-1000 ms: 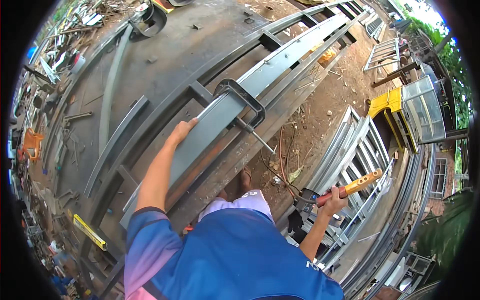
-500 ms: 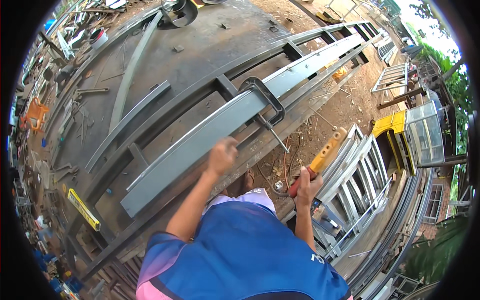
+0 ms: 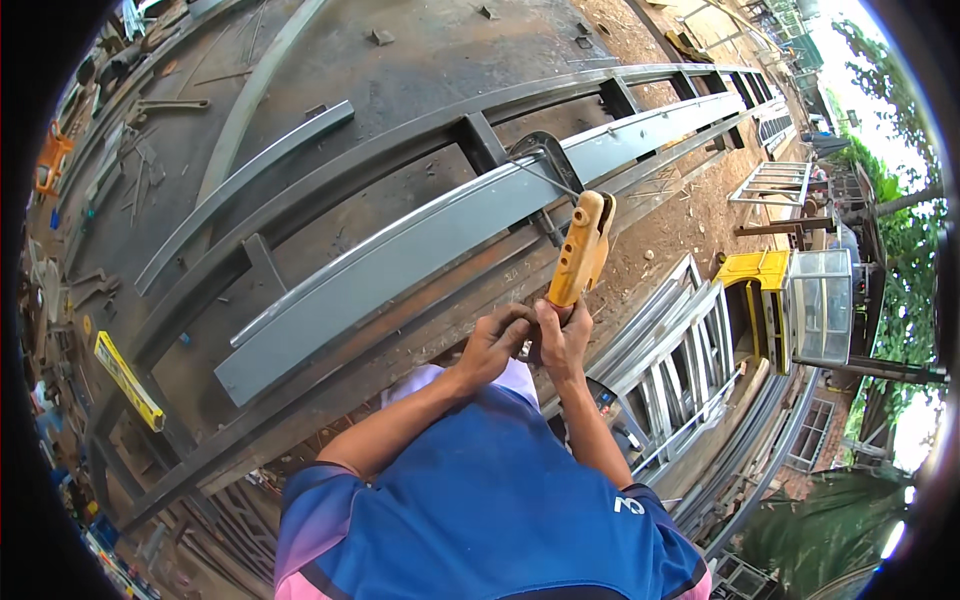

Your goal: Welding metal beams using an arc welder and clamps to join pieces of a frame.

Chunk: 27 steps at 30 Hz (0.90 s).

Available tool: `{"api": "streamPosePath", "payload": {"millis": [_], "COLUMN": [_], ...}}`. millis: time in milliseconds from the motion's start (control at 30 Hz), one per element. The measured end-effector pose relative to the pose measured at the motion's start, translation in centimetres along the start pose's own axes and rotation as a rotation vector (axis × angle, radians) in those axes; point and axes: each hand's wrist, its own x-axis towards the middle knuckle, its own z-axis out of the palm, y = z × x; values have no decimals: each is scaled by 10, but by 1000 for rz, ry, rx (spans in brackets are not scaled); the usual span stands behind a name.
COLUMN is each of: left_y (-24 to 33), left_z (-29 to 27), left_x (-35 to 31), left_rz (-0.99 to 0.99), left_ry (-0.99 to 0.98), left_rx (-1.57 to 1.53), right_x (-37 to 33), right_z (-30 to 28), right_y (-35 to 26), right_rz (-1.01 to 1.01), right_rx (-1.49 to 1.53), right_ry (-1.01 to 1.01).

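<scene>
My right hand [image 3: 563, 342] is wrapped round the handle of a yellow welding electrode holder [image 3: 580, 250], which points up and away from me. A thin welding rod [image 3: 548, 180] runs leftward from its tip. Close beside it, my left hand [image 3: 497, 343] is closed, its fingers curled against the base of the holder; what they grip is hidden. Beyond both hands lies a long grey steel profile [image 3: 400, 265] on a dark steel frame [image 3: 300, 170]. A black C-clamp [image 3: 556, 160] grips the profile, partly hidden behind the holder.
A yellow spirit level [image 3: 130, 380] rests on the frame at left. Past it, a wrench [image 3: 168, 108] and scraps lie on a dark steel plate [image 3: 410, 75]. Metal frames [image 3: 680, 350] are stacked at right, near a yellow cabinet-like object [image 3: 755, 275].
My left hand has moved right from the profile's edge to beside my right hand. The electrode holder has come leftward and stands more upright. The whole view has shifted slightly.
</scene>
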Motion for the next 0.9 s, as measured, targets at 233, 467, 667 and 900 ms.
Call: {"api": "streamPosePath", "payload": {"millis": [233,467,667,900], "left_y": [19,16,6,9], "left_z": [-13,-40,-98,-141], "left_x": [45,63,82,133], "left_rz": [-179,-426,-583,-119], "left_ry": [95,124,186,358], "left_rx": [-287,-402,83,1080], "right_x": [39,68,95,113], "right_z": [11,10,-23,-30], "right_y": [10,7,-2,-16], "right_rz": [21,-97,-11,160], "right_rx": [-116,-237,-330,-165], "right_ry": [-30,-38,40,39]}}
